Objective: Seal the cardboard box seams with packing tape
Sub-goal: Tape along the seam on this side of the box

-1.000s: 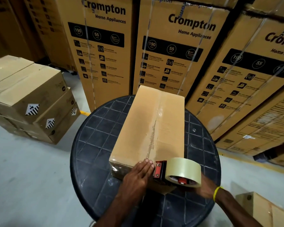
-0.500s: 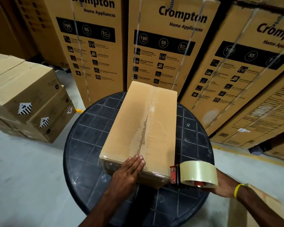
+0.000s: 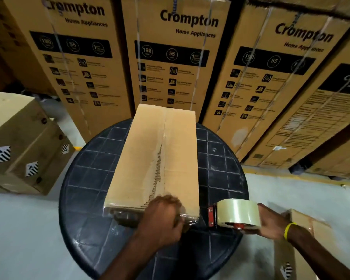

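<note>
A long cardboard box (image 3: pixel 141 156) lies on a round black table (image 3: pixel 85 178), its top seam covered by clear tape. My left hand (image 3: pixel 164 217) presses over the box's near edge, fingers bent down over the near end face where tape wraps. My right hand (image 3: pixel 271 225), with a yellow wristband, grips a tape dispenser (image 3: pixel 233 216) carrying a clear tape roll with a red frame. The dispenser sits just right of the box's near right corner, above the table.
Tall Crompton cartons (image 3: pixel 170 57) stand in a row right behind the table. Stacked brown boxes (image 3: pixel 22 142) sit on the floor at left. Another small box (image 3: pixel 303 243) stands at lower right under my right arm. Grey floor surrounds the table.
The dispenser has moved off the box's near edge to the right of its corner. My left hand slid from the top down over the near edge.
</note>
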Motion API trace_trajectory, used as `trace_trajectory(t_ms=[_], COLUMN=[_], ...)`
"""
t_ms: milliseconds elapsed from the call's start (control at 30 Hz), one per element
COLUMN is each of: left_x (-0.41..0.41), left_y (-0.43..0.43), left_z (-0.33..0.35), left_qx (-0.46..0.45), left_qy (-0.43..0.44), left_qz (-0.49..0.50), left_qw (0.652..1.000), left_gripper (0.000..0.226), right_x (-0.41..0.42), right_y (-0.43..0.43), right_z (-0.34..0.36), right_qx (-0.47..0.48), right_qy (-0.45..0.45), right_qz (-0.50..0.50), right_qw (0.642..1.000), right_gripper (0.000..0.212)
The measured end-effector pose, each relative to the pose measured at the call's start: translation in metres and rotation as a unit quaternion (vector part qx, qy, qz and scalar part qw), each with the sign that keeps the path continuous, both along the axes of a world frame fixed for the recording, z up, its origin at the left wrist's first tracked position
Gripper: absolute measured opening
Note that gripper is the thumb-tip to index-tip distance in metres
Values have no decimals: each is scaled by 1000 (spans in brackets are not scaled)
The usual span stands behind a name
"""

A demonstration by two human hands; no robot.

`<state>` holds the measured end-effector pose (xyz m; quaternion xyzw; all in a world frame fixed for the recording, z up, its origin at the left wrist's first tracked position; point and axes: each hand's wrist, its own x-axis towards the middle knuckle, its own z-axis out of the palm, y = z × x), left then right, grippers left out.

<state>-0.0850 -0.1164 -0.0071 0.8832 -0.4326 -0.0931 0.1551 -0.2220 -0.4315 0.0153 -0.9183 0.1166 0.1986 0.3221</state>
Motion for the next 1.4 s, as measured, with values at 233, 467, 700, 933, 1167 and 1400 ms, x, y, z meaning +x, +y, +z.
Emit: trace_trajectory(t_ms=[233,467,700,933,1167,1400], left_x=[-12,-25,-24,-25,-26,-28], left_y=[-82,-81,-90,-88,-88,-91], left_z=[-26,-46,-38,-39,-40,-46], left_qx=[-41,-63,-59,-57,-70,-96], left_qy=[85,-15,42,58,51,19], left_qz=[-27,-11,16,24,25,41], left_qw=[995,998,997,996,996,994], left_gripper=[41,56,62,52,40,33], right_x=[-7,-8,-8,-6,-10,-2], right_y=[-2,-9,-13,-10,-20,-34], right_z=[1,13,15,18,19,-5], right_qx=[14,29,6,-12,-36,-40], right_qy=[-3,21,25,54,20,56], right_qz=[-11,-40,-15,-1,27,60], right_qw=[1000,999,1000,998,999,996], right_gripper=[28,41,30,55,31,33])
